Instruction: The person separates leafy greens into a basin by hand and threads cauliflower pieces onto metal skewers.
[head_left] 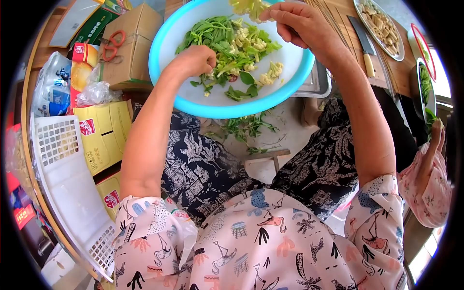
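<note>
A large basin [161, 89] with a bright blue rim and pale inside holds green leaves [212, 34] and loose cauliflower florets [270, 73]. My right hand [305, 26] is over its far right side, thumb and fingers pinched on a yellowish cauliflower piece [249, 8] at the top edge of the view. My left hand [197, 61] is closed low over the left part of the greens. Whatever its curled fingers hold is hidden from me.
Cut stems and leaves [246, 128] lie on the floor below the basin. To the left are a cardboard box [140, 29], orange-handled scissors [112, 44] and a white plastic basket [67, 169]. At right are a cleaver [362, 41], a plate of chopped food [382, 24] and another person's sleeve [432, 193].
</note>
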### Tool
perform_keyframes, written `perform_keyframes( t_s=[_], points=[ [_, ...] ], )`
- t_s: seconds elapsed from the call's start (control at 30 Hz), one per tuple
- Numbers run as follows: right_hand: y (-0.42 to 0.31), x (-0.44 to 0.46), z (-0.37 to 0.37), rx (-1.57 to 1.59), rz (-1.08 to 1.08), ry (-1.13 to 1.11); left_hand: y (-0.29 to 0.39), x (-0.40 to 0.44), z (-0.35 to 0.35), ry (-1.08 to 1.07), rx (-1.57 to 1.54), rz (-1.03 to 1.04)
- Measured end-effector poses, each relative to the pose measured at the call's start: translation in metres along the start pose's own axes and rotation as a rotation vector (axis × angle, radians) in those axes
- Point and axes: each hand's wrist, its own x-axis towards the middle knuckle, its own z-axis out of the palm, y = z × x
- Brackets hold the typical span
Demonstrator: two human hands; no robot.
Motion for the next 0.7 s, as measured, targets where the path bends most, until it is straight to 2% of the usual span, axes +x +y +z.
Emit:
perform_keyframes(
  t_s=[0.13,0.2,0.27,0.33,0.37,0.47,0.6,0.7],
  points=[
    [0.000,0.002,0.000,-0.020,-0.036,-0.024,0.018,-0.010,-0.016,-0.025,0.010,-0.077],
    [0.003,0.003,-0.001,-0.030,-0.041,-0.028,0.026,-0.024,-0.030,0.005,-0.404,-0.132],
    [0.006,0.006,-0.002,-0.026,-0.063,-0.065,0.022,-0.029,-0.035,0.022,-0.487,-0.154],
    [0.004,0.005,0.000,-0.027,-0.053,-0.056,0.012,-0.028,-0.032,0.174,-0.682,0.061],
    [0.003,0.003,0.001,-0.026,-0.041,-0.047,0.010,-0.027,-0.030,0.241,-0.607,0.094],
    [-0.001,0.000,0.005,-0.044,-0.040,-0.013,0.012,-0.026,-0.031,0.258,-0.575,0.071],
    [0.003,0.004,0.005,-0.059,-0.058,-0.035,0.006,-0.015,-0.022,0.204,-0.476,0.005],
    [0.004,0.005,0.005,-0.078,-0.051,-0.025,0.017,-0.008,-0.015,0.264,-0.202,-0.042]
  ],
)
